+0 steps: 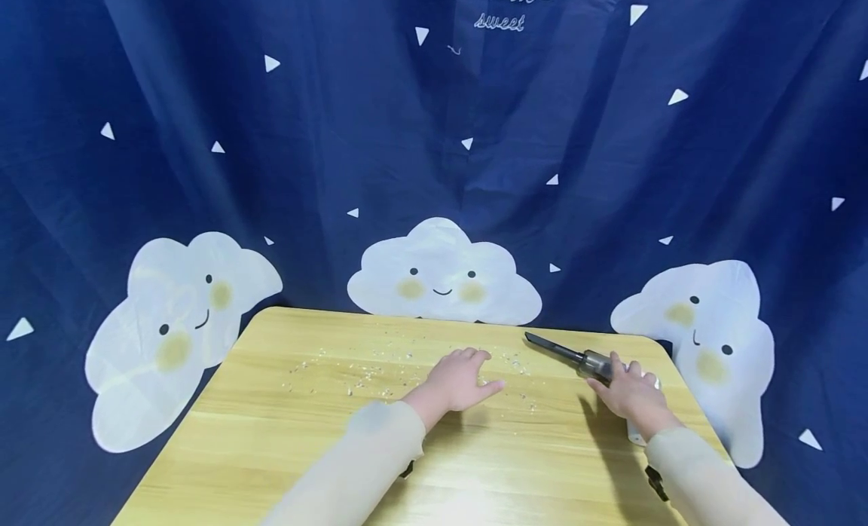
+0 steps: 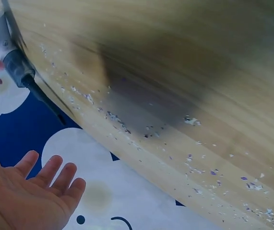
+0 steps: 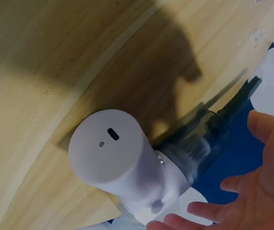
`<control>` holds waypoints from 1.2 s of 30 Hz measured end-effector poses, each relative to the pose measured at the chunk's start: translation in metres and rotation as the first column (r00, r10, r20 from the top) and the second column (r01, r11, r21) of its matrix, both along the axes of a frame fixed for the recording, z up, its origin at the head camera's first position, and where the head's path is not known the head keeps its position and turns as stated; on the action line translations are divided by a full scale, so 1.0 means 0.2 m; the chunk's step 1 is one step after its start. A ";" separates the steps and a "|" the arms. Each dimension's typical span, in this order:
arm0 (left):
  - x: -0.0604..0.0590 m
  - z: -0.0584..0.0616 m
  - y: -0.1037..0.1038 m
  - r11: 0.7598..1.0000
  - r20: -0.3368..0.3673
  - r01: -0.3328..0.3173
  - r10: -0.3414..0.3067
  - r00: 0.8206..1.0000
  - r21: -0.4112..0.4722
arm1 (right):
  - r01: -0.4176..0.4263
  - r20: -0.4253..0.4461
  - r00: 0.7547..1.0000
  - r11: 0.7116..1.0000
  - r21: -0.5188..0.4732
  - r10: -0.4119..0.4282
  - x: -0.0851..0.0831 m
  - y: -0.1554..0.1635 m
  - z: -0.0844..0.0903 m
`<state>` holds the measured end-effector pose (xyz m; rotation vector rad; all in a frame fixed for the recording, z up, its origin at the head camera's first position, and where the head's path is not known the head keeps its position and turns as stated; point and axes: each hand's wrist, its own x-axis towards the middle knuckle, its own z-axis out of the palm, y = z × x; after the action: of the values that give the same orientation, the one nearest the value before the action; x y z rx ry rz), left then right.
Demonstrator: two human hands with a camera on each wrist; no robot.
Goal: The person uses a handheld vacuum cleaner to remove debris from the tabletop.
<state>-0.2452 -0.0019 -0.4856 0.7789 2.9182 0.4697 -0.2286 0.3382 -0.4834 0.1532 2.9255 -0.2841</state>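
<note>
A small handheld vacuum point(image 1: 591, 363) with a white body point(image 3: 127, 163) and a black crevice nozzle point(image 1: 551, 347) lies on the right of a light wooden table point(image 1: 271, 435), its nozzle pointing back-left. My right hand point(image 1: 634, 394) is over the vacuum's body with its fingers point(image 3: 208, 210) straight and spread, not wrapped round it. My left hand point(image 1: 461, 379) lies palm down and flat at the table's middle, its fingers point(image 2: 55, 172) extended. Small paper scraps point(image 1: 380, 371) are scattered around the left hand.
A dark blue cloth point(image 1: 434, 134) printed with white smiling clouds hangs right behind the table. Scraps point(image 2: 199, 163) run along the far half of the tabletop. The table's near half is bare wood, shaded by my arms.
</note>
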 end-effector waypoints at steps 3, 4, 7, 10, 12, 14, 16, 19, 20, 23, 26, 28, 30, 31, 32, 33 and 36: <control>-0.01 0.01 0.01 0.999 0.022 -0.032 0.032 0.999 0.024 | 0.036 -0.012 0.999 0.999 0.003 -0.036 0.00 -0.01 -0.02; -0.01 0.02 0.01 0.998 0.029 -0.048 0.047 0.998 0.038 | 0.052 -0.020 0.998 0.999 0.000 -0.052 0.00 -0.01 -0.03; -0.02 0.03 0.01 0.993 0.056 -0.088 0.083 0.995 0.083 | 0.104 -0.047 0.993 0.994 -0.011 -0.105 0.01 -0.01 -0.05; -0.03 0.04 0.02 0.989 0.055 -0.103 0.098 0.994 0.104 | 0.150 -0.074 0.986 0.989 -0.020 -0.151 0.01 -0.01 -0.08; -0.04 0.03 0.02 0.988 0.048 -0.107 0.102 0.994 0.111 | 0.176 -0.093 0.980 0.984 -0.019 -0.177 0.01 -0.01 -0.09; -0.04 0.02 0.03 0.987 0.040 -0.110 0.106 0.994 0.117 | 0.199 -0.105 0.974 0.980 -0.013 -0.199 0.00 -0.01 -0.10; -0.04 0.01 0.04 0.987 0.040 -0.115 0.111 0.993 0.112 | 0.216 -0.110 0.970 0.976 -0.012 -0.216 -0.01 0.00 -0.10; -0.03 -0.01 0.06 0.986 0.033 -0.126 0.123 0.992 0.113 | 0.228 -0.103 0.968 0.974 -0.008 -0.227 -0.02 0.02 -0.11; -0.03 -0.01 0.07 0.985 0.032 -0.129 0.126 0.992 0.111 | 0.231 -0.099 0.968 0.973 -0.011 -0.231 -0.02 0.02 -0.11; -0.01 -0.02 0.08 0.985 0.010 -0.126 0.126 0.992 0.120 | 0.255 -0.083 0.963 0.967 -0.016 -0.255 -0.02 0.04 -0.11; -0.01 -0.03 0.10 0.988 -0.009 -0.113 0.114 0.993 0.102 | 0.290 -0.055 0.955 0.957 -0.016 -0.290 -0.01 0.06 -0.11; 0.00 -0.05 0.11 0.991 -0.022 -0.106 0.108 0.994 0.081 | 0.302 -0.037 0.952 0.953 -0.009 -0.302 0.00 0.07 -0.11; 0.01 -0.06 0.12 0.993 -0.041 -0.100 0.102 0.994 0.063 | 0.305 -0.020 0.952 0.952 -0.002 -0.305 0.00 0.08 -0.11; 0.01 -0.06 0.12 0.994 -0.048 -0.098 0.100 0.994 0.054 | 0.301 -0.015 0.953 0.954 0.001 -0.301 0.00 0.08 -0.10; 0.01 -0.06 0.12 0.994 -0.060 -0.095 0.098 0.993 0.052 | 0.295 -0.010 0.955 0.955 0.004 -0.295 0.01 0.08 -0.10; 0.02 -0.06 0.12 0.995 -0.066 -0.090 0.093 0.993 0.048 | 0.287 -0.006 0.958 0.958 0.006 -0.287 0.01 0.08 -0.10; 0.02 -0.07 0.13 0.996 -0.085 -0.076 0.080 0.993 0.050 | 0.270 0.007 0.963 0.963 0.003 -0.270 0.02 0.09 -0.09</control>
<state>-0.2404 0.0238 -0.4994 0.7097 3.0384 0.5255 -0.2242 0.3561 -0.5020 0.5547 2.8938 -0.3199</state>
